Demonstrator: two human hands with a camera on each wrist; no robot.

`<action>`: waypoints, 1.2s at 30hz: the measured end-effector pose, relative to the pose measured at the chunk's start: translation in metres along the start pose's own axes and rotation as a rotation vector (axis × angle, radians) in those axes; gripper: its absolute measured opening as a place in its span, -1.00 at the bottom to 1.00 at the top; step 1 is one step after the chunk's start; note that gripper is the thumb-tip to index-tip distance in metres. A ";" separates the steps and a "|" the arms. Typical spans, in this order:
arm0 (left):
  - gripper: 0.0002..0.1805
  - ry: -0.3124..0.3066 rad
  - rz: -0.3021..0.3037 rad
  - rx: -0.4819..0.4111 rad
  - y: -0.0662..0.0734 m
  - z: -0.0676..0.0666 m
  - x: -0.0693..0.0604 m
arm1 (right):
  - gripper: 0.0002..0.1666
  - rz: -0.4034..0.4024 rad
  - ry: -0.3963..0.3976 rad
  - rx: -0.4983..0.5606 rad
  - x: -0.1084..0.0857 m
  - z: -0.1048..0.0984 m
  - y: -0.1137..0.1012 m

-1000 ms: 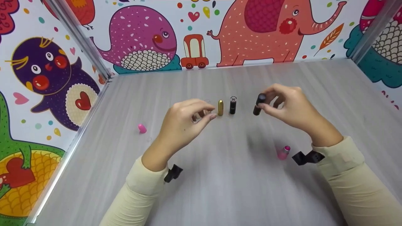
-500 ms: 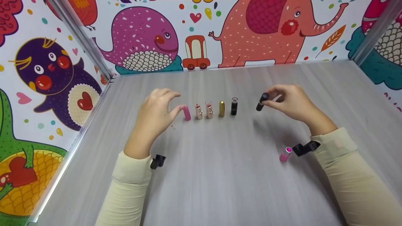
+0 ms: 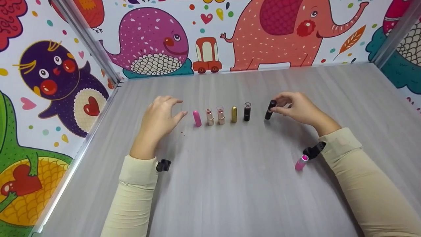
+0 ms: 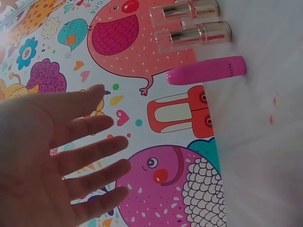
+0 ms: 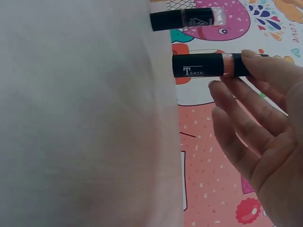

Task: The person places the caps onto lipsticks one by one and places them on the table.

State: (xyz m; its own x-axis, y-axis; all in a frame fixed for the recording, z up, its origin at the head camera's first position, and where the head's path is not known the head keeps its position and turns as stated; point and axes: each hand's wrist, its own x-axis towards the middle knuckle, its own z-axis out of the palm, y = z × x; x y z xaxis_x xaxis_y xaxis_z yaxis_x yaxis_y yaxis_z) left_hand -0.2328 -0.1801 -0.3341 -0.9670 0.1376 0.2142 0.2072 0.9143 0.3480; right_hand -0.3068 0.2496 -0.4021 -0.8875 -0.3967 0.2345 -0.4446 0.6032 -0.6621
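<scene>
My left hand (image 3: 161, 113) is spread with nothing in it, just left of an upright pink lipstick (image 3: 197, 118). In the left wrist view its fingers are straight and apart from the pink lipstick (image 4: 208, 71). My right hand (image 3: 297, 107) pinches a black lipstick (image 3: 269, 113) by its upper end, between thumb and fingers. That lipstick is slightly tilted; I cannot tell whether its base touches the table. Beside it stands a black lipstick with a clear top (image 3: 247, 112). Further left are a gold lipstick (image 3: 234, 114) and two rose-gold lipsticks (image 3: 210, 118) with clear caps.
An uncapped pink lipstick (image 3: 300, 163) stands near the right wrist's black camera (image 3: 314, 150). Small reddish specks (image 3: 183, 133) lie on the grey table (image 3: 230, 191) near the left hand. Printed cartoon walls (image 3: 154, 39) border the table at the back and sides.
My left hand has moved left, away from the row, uncovering the pink and rose-gold lipsticks. A pink piece seen earlier at far left is no longer visible. The right hand's black lipstick has shifted slightly.
</scene>
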 end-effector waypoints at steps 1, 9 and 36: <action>-0.52 0.003 0.001 0.003 0.001 -0.001 0.000 | -0.65 -0.004 0.003 0.000 0.002 0.001 0.001; -0.52 -0.007 -0.002 0.014 0.003 -0.002 -0.002 | -0.69 0.021 -0.046 0.006 0.010 0.010 0.010; -0.55 -0.007 0.005 0.027 0.000 -0.006 -0.003 | -0.64 0.009 -0.075 -0.003 0.021 0.020 0.008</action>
State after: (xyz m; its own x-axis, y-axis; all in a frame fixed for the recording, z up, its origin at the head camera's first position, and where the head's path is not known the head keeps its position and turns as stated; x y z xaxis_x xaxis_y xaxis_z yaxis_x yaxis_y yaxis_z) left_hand -0.2292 -0.1829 -0.3288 -0.9671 0.1445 0.2092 0.2077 0.9237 0.3220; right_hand -0.3262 0.2326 -0.4168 -0.8799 -0.4421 0.1743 -0.4371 0.6093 -0.6616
